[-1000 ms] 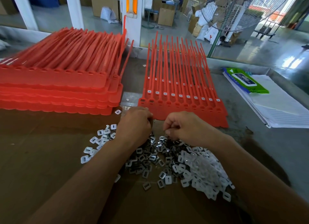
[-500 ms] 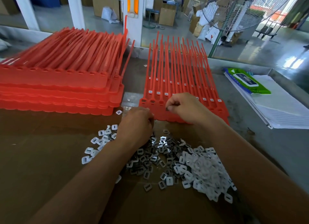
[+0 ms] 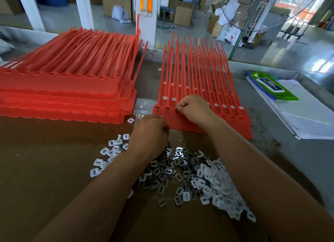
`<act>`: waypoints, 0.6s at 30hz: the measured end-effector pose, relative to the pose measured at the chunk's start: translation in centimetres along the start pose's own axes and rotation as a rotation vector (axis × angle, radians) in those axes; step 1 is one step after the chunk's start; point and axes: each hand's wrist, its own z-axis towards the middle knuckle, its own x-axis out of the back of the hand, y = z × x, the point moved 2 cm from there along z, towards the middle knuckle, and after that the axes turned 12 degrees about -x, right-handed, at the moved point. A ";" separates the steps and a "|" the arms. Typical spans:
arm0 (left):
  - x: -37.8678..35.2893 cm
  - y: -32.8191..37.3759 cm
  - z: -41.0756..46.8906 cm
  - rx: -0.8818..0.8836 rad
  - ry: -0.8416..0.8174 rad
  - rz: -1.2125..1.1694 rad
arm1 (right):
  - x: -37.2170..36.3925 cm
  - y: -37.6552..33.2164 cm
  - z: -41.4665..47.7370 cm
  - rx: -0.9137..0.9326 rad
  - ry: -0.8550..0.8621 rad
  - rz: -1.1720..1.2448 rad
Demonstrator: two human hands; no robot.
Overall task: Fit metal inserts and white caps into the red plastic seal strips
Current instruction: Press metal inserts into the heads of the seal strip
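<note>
Right hand (image 3: 194, 107) pinches a metal insert (image 3: 176, 109) at the near edge of the red seal strips (image 3: 198, 75); left hand (image 3: 150, 131) curled beside, contents hidden. Loose inserts (image 3: 168, 171) and white caps (image 3: 222, 193) crowd the near table (image 3: 36, 169); red stack (image 3: 68, 90) blocks left, papers (image 3: 310, 119) right.
</note>
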 end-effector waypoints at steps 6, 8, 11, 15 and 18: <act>-0.1 0.0 0.0 0.005 0.008 -0.007 | -0.4 0.0 0.2 0.014 0.042 -0.064; -0.1 -0.1 -0.1 0.005 0.011 -0.009 | -0.6 0.2 0.3 -0.010 0.048 -0.040; -0.1 -0.1 -0.1 0.002 0.009 -0.015 | -0.4 0.2 0.3 -0.068 0.080 0.033; -0.1 -0.1 -0.1 0.016 0.002 -0.018 | -0.2 -0.1 0.3 -0.108 0.049 0.082; -0.1 -0.1 -0.1 0.016 -0.004 -0.014 | -0.3 -0.1 0.3 -0.118 0.061 0.098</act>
